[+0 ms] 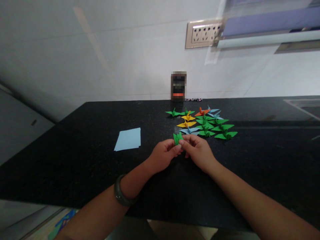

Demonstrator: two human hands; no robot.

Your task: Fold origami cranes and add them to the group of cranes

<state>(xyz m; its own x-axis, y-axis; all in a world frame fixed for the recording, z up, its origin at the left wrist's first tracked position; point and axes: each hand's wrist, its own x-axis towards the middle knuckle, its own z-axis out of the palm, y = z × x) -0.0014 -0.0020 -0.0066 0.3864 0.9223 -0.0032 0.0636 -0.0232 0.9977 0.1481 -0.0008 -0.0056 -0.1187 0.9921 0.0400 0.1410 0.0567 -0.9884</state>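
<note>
Between both hands is a folded green origami paper [177, 138], its pointed upper parts standing up above the fingers. My left hand [165, 152] pinches it from the left, and my right hand [196, 149] pinches it from the right with the thumb across its front. The lower part of the paper is hidden behind the thumbs. Just beyond the hands stand several finished paper cranes in loose columns: green cranes [226, 134], yellow cranes [186, 124], an orange crane [202, 112] and light blue cranes [189, 130].
A stack of light blue paper squares [128, 139] lies left of the hands on the black countertop [82, 160]. A blurred-out upright device [178, 86] leans on the white wall, a beaded strap [195, 99] beside it. A socket panel [203, 34] is above.
</note>
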